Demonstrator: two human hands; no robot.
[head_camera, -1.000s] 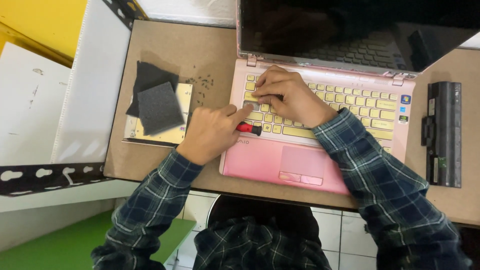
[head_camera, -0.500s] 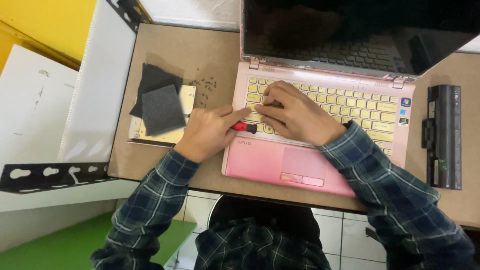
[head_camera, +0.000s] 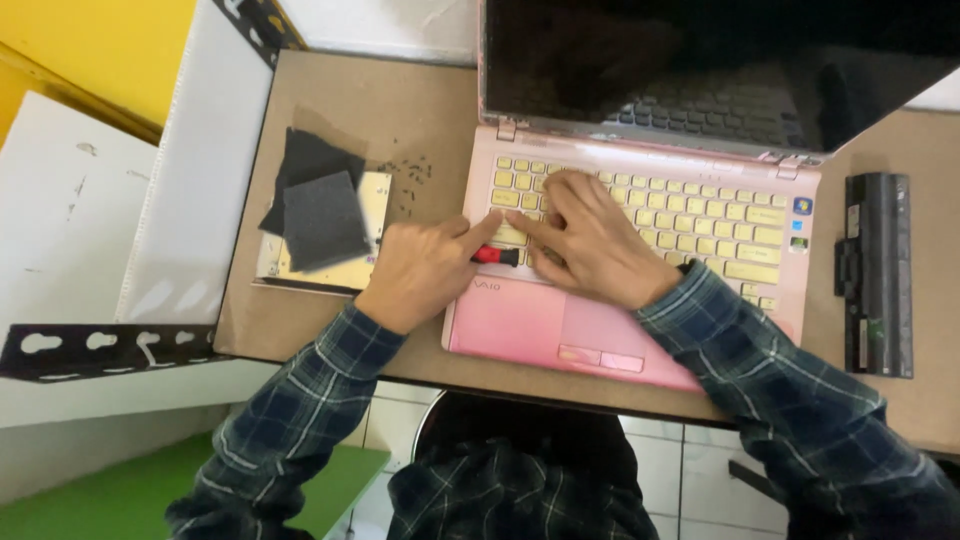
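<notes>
Plastic, glossy and pink, makes up the open laptop (head_camera: 610, 330) on my brown fibreboard table (head_camera: 400, 110), its pale yellow keys (head_camera: 700, 215) small and square. My left hand (head_camera: 425, 270) curls closed around a small tool with a red handle (head_camera: 497, 256), index finger stretched along it toward the keyboard's left edge. My right hand (head_camera: 590, 240) lies flat on the keys with fingers bent, gripping nothing, fingertips just beside the tool. Dark grey foam squares (head_camera: 320, 210) lie to the left.

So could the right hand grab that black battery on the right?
Probably yes: the battery lies in the open on the table, with nothing between it and the right hand, which rests on the laptop keys.
</notes>
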